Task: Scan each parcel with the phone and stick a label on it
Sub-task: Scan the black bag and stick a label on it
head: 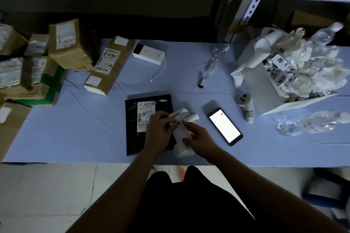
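The black parcel [133, 138] lies flat on the table [75, 128], partly under both hands. The left hand [158, 131] pinches a label on the white label strip [184, 150], whose edge the right hand [200, 136] pinches too. The phone [225, 126] lies just to the right, screen lit. The hands hide the parcel's right side; its print is unreadable

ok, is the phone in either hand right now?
No, the phone lies screen-up on the table, while the left hand and right hand both hold the label strip.
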